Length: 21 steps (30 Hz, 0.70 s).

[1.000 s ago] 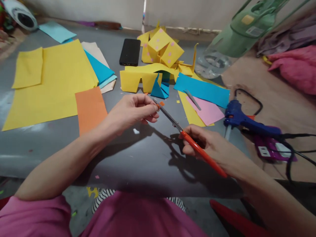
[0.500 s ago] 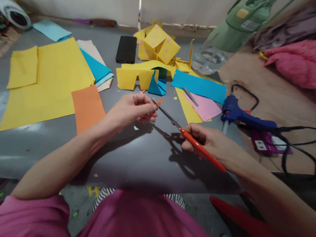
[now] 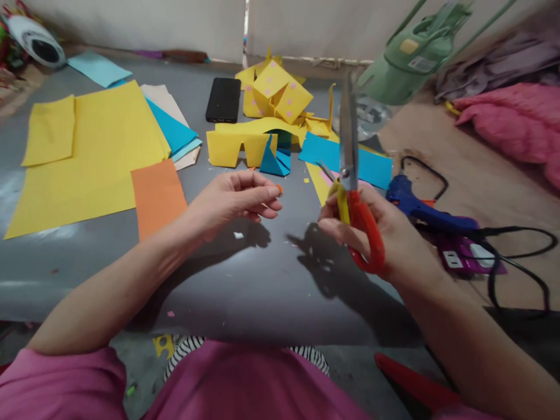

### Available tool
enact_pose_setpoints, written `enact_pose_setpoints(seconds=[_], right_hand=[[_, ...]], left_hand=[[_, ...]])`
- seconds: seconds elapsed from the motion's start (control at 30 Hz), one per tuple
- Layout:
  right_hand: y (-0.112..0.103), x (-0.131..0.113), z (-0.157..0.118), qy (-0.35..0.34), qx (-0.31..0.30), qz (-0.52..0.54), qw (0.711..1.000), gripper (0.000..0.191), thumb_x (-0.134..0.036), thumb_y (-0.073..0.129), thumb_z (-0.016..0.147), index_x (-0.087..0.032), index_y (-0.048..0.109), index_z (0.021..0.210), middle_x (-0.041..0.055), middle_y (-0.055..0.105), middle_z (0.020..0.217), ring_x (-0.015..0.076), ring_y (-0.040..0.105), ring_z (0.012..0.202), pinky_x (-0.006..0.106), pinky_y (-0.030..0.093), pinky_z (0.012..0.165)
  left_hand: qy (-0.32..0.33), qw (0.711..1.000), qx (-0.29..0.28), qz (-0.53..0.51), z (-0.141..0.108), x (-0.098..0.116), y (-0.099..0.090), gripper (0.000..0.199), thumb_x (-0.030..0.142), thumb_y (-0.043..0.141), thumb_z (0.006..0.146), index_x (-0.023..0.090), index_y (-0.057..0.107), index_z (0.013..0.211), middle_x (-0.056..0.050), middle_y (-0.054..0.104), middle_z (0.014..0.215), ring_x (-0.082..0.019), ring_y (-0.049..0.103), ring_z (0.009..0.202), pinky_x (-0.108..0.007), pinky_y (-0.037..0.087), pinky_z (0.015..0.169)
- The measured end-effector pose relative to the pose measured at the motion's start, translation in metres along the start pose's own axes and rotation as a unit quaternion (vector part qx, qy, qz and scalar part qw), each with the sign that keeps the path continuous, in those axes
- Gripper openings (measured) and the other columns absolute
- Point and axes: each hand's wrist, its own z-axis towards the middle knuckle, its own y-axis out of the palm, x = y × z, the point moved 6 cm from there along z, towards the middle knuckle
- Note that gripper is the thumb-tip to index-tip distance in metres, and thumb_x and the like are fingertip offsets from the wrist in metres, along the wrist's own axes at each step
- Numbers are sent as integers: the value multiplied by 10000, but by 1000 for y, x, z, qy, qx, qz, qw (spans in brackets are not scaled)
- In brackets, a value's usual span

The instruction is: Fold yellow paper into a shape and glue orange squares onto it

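Between the thumb and fingertips of my left hand (image 3: 247, 197) is a tiny orange paper piece (image 3: 279, 189), mostly covered by the fingers. My right hand (image 3: 371, 227) grips a pair of scissors (image 3: 350, 169) with red and yellow handles, blades pointing up and away from the left hand. Beyond my left hand stands a yellow paper shape with a notch (image 3: 223, 149), beside a folded blue paper piece (image 3: 275, 157). Behind them sits a yellow paper construction with pink dots (image 3: 282, 90). Tweezers (image 3: 324, 170) lie partly hidden behind the scissors.
On the left are yellow sheets (image 3: 100, 146) and an orange sheet (image 3: 158, 195). A black phone (image 3: 223, 100) lies at the back. To the right are a blue strip (image 3: 371, 166), a blue glue gun (image 3: 429, 210) with cables, a power strip (image 3: 459, 256) and a green-topped bottle (image 3: 406, 64).
The scissors have come away from my left fingertips and swung upright in my right hand. My left hand stays nearly in place, pinching the orange piece. The view has shifted slightly.
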Motion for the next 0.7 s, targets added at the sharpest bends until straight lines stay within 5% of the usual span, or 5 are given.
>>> enact_pose_setpoints(seconds=[0.2,0.47,0.7], right_hand=[[12,-19,30,-84,32,35,995,241,-220,759,729,-256,564,866,-29,612,824,134,603,735,300,518,682],[35,-12,37,-87,-40,51,994,372,-367,847,708,-265,543,896,-32,640,855,154,628,786,321,536,740],[36,3,34,-61,-66,23,996,445,-384,883,669,-253,550,932,-25,628,831,161,596,749,304,499,664]], left_hand=[[33,997,65,26,-1,9,-13,263,417,775,811,182,702,903,-16,751,821,-117,717,685,-199,519,608],[79,978,-17,194,-2,6,6,181,339,671,865,161,698,839,-27,752,771,-145,717,714,-251,552,681],[103,940,-26,325,-5,8,11,176,239,586,836,164,740,879,-18,750,760,-140,675,684,-245,500,638]])
